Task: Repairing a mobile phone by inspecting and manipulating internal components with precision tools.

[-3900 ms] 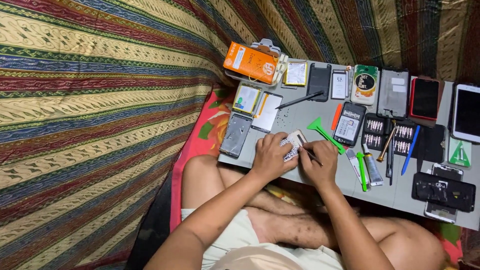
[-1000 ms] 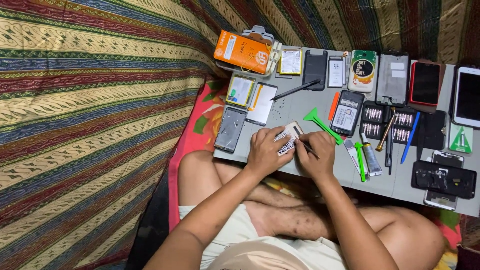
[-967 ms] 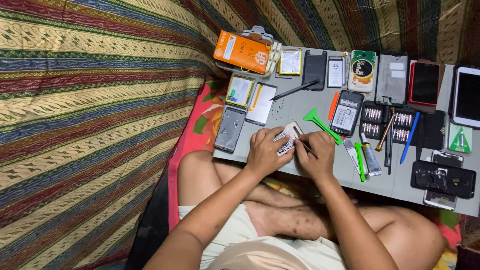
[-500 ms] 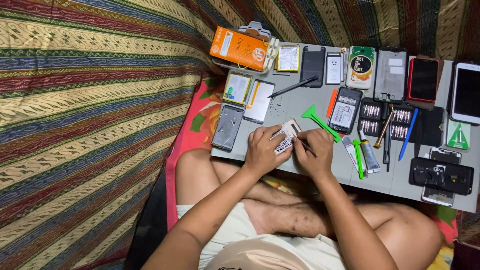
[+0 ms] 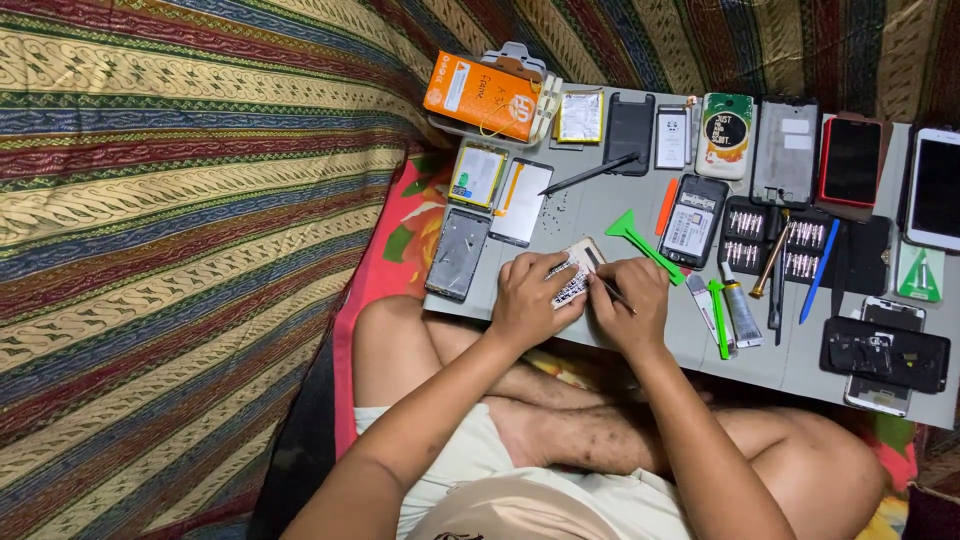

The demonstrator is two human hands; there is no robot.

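Hands gripping flat phone part, thin tool

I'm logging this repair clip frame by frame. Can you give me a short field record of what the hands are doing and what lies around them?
setting: person seated cross-legged at a low grey board on striped cloth
left hand: steadies a small phone part on the board
right hand: holds a thin dark tool with its tip at the part
near the hands: green plastic pry tool, opened phone, bit set
far edge: orange box, phone frames and screens
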